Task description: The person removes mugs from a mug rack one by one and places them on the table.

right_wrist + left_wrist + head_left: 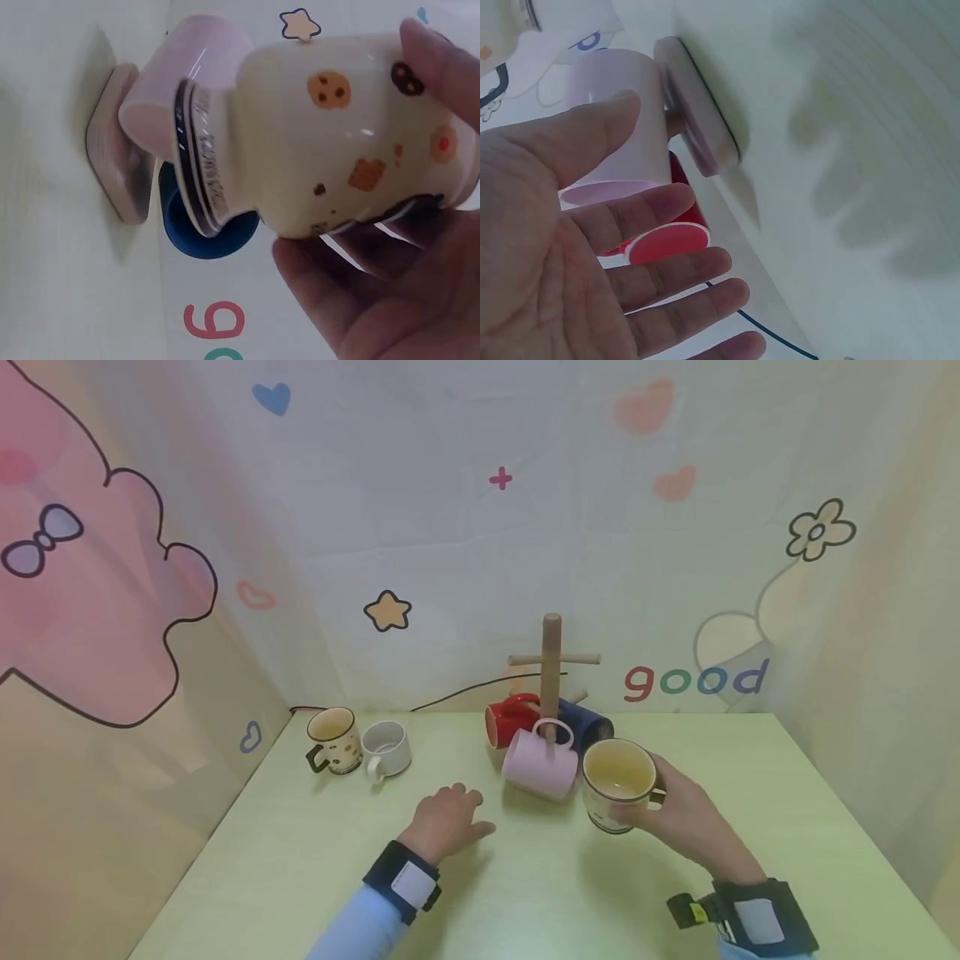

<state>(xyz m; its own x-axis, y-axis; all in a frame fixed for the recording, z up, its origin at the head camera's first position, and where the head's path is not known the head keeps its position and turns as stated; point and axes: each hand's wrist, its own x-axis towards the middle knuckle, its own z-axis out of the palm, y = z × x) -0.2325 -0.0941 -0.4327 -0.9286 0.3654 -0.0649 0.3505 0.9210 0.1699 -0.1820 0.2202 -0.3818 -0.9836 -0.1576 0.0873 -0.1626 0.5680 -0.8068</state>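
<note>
My right hand (686,822) grips a cream mug (617,785) with a dark rim at its handle side, held upright just right of the wooden mug rack (551,647). In the right wrist view its cookie prints show on the cream mug (360,135), with thumb and fingers on opposite sides. On the rack hang a pink mug (538,766), a red mug (507,723) and a blue mug (588,724). My left hand (444,822) hovers over the table left of the pink mug, fingers spread, holding nothing; the left wrist view shows its bare palm (525,247).
A second cream mug (335,742) with a dark handle and a white cup (387,750) stand side by side at the table's back left. Two upper pegs (581,658) of the rack carry no mug. A printed curtain (450,527) hangs behind the table (525,902).
</note>
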